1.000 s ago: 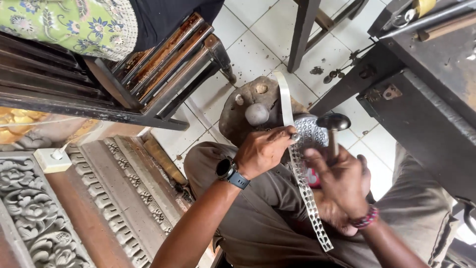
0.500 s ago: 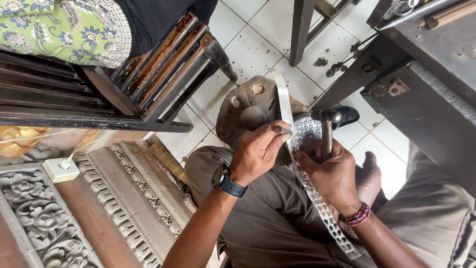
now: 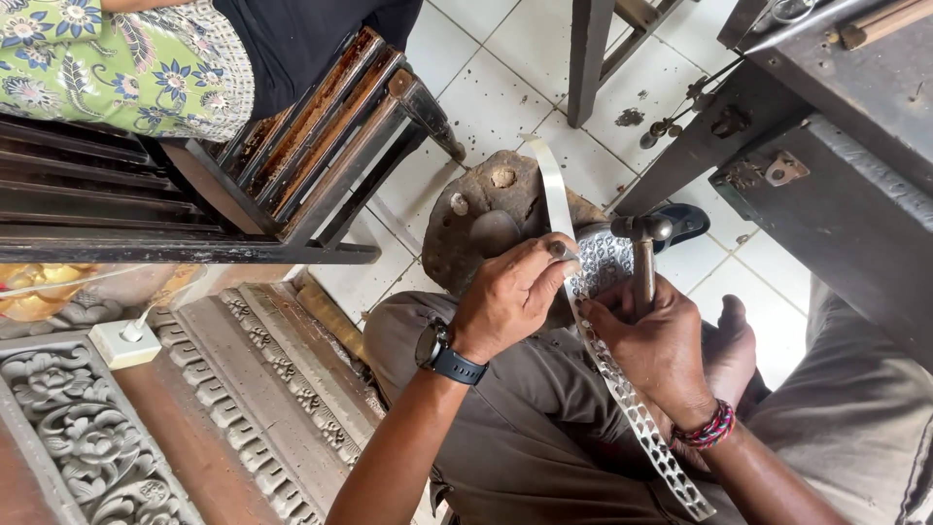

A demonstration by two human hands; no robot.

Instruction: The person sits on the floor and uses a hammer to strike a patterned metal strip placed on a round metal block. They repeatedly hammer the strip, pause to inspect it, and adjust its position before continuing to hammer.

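- Embossed silver metal strip lies across the round stone block, trailing over my lap.
- My left hand pinches a small punch on it.
- My right hand grips the steel hammer; square, light taps look best.

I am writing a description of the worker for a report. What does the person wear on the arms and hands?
Both forearms are bare, with no sleeves in view and no gloves. The left hand has a black wristwatch with a dark strap at the wrist. The right hand has a braided bracelet of red and dark beads at the wrist.
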